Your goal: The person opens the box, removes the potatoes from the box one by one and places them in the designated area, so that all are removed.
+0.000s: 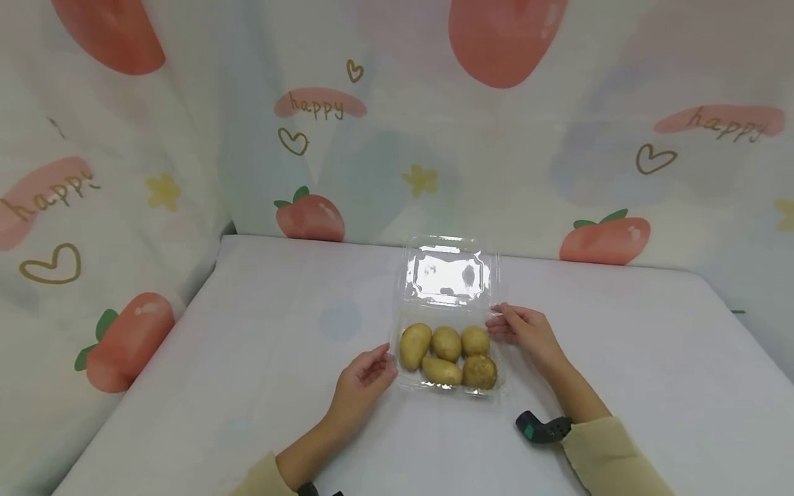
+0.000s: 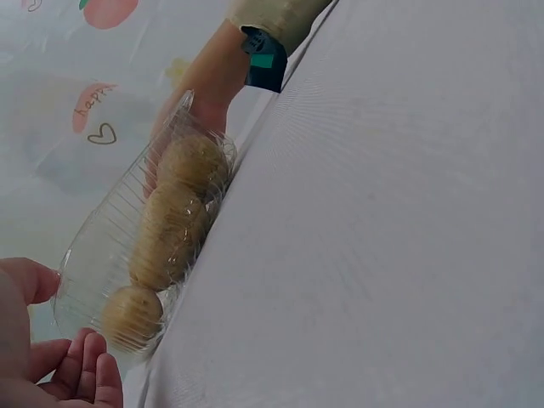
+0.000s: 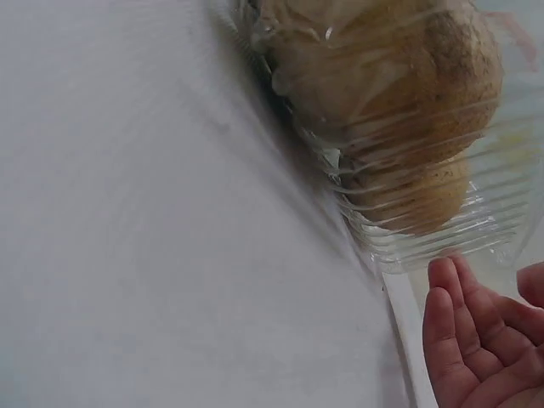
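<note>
A clear plastic container [image 1: 448,315] lies on the white cloth, its lid [image 1: 449,275] folded back on the far side. Several yellow-brown potatoes [image 1: 446,343] sit in its near half, in two rows. At the left side is my left hand [image 1: 362,382], fingers loosely bent; in the left wrist view that hand [image 2: 51,340] has its thumb at the container's edge. My right hand [image 1: 527,334] is at the right side by the hinge. The right wrist view shows the right hand [image 3: 480,340] with fingertips against or very near the ribbed wall [image 3: 425,246].
The white cloth [image 1: 279,331] covers the table around the container. Behind and to the left hangs a patterned curtain [image 1: 384,151] with strawberries, hearts and writing. A dark device [image 1: 542,428] is at the right wrist, by the beige sleeve [image 1: 611,455].
</note>
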A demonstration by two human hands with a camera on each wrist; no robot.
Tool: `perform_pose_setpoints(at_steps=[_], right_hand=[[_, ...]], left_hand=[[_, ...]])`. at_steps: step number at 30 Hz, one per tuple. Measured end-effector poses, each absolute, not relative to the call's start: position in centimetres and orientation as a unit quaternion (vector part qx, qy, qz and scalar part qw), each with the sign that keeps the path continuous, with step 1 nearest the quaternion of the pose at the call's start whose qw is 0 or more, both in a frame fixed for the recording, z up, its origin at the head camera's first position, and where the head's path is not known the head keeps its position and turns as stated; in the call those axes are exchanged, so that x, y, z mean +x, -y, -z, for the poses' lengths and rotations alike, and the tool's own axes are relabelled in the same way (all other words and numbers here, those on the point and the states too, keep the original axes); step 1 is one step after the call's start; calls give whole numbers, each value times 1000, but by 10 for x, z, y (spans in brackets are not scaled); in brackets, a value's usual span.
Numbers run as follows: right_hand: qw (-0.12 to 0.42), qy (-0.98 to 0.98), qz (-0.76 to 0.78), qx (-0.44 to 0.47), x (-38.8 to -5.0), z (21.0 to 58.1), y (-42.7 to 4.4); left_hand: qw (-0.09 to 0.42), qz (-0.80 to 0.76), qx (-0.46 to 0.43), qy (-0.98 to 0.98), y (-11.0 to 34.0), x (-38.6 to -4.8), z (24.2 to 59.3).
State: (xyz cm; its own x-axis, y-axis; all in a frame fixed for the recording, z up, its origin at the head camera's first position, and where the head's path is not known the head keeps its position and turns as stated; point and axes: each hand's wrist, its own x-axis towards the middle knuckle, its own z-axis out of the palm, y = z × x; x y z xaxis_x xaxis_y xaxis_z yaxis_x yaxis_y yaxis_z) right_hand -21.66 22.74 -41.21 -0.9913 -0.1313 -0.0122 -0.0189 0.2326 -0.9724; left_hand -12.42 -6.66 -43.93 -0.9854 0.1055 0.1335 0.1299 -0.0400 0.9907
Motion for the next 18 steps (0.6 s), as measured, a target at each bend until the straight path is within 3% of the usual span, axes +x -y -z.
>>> perform_pose_setpoints(at_steps=[10,18], right_hand=[[-64,-882,466,-23,-201,379,-221],[-51,-902,410,-129,-182,359,-191]], left_hand=[[19,726,-89,682,68,-127,442],[29,729,-101,677,67,-125,443]])
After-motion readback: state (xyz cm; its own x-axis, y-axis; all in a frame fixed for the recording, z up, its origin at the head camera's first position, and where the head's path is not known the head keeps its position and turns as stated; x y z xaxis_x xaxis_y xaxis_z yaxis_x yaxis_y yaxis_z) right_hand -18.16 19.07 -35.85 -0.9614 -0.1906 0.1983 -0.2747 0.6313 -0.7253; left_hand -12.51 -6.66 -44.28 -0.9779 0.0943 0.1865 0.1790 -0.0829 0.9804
